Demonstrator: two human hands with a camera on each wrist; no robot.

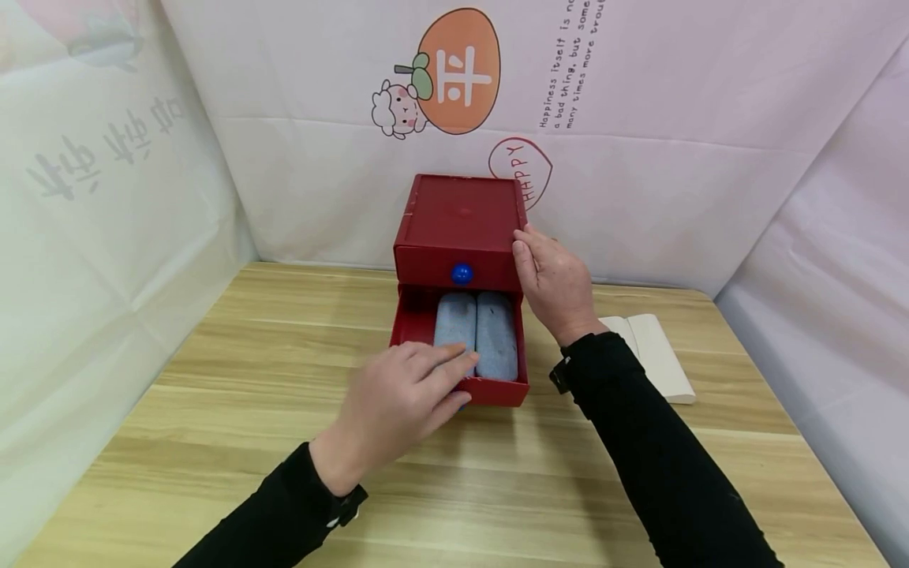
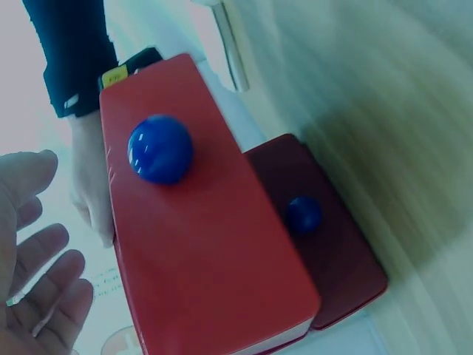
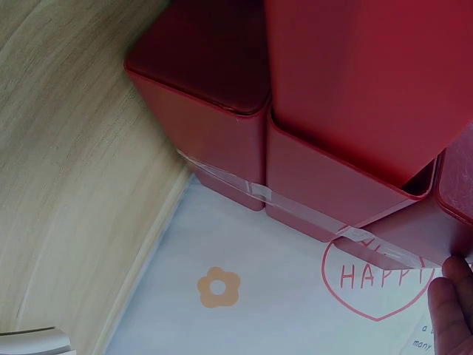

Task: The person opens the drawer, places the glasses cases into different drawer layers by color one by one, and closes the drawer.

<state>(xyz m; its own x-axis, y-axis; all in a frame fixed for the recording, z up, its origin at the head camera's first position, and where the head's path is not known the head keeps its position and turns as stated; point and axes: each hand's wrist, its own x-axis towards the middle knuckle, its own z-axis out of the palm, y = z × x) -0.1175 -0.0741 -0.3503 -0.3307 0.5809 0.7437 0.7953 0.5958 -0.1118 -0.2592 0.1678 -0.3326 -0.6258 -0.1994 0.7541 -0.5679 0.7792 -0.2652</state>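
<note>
1. Your left hand (image 1: 398,398) is spread, fingers extended and parted, gripping nothing; it is above the front left of the pulled-out red middle drawer (image 1: 500,393) (whether a fingertip touches it, you cannot tell from these views).
2. Inside that drawer, two pale blue-grey, rounded oblong cases, the left case (image 1: 454,319) and the right case (image 1: 497,335), lie side by side, lengthwise; your left fingers partly cover the left one.
3. Your right hand (image 1: 561,276) rests against the right side of the glossy red three-tier cabinet (image 1: 461,213), near its upper front corner, fingers mostly straight rather than wrapped round it.
4. Round, shiny blue knobs mark the drawer fronts: one on the middle drawer (image 2: 160,149), another on the bottom drawer (image 2: 347,259), which is pushed in.
5. A flat cream-coloured item (image 1: 662,359) lies right of the cabinet on the wood-grain table (image 1: 213,410).
</note>
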